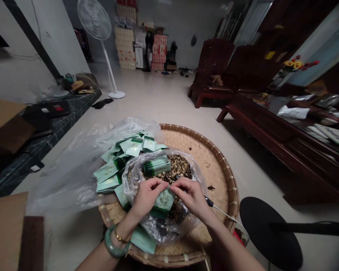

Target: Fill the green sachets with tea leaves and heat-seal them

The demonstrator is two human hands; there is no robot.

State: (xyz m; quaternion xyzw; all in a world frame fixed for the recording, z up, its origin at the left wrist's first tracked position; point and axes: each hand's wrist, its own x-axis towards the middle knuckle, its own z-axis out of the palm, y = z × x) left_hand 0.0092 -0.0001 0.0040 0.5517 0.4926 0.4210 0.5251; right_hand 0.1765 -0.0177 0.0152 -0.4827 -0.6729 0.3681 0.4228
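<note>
A small green packet [163, 203] is pinched at its top edge between both hands. My left hand [149, 195] grips one top corner, and my right hand [190, 194] grips the other. Below them a clear plastic bag [130, 169] stands open, holding a loose dark and yellowish dried mix [180, 165]. A stack of green packets [157, 165] lies on that mix. Under my right hand is a black-handled tool [209, 201] with a white cord; its front end is mostly hidden. Many more green packets [110, 171] are heaped left of the bag.
Everything rests on a round woven bamboo tray [214, 158] with a raised rim. A large clear plastic sheet [64, 177] spreads off its left side. A black round stand base [268, 229] is at the right. Cardboard boxes [8, 113], a white fan [115, 94] and wooden furniture [271, 139] surround it.
</note>
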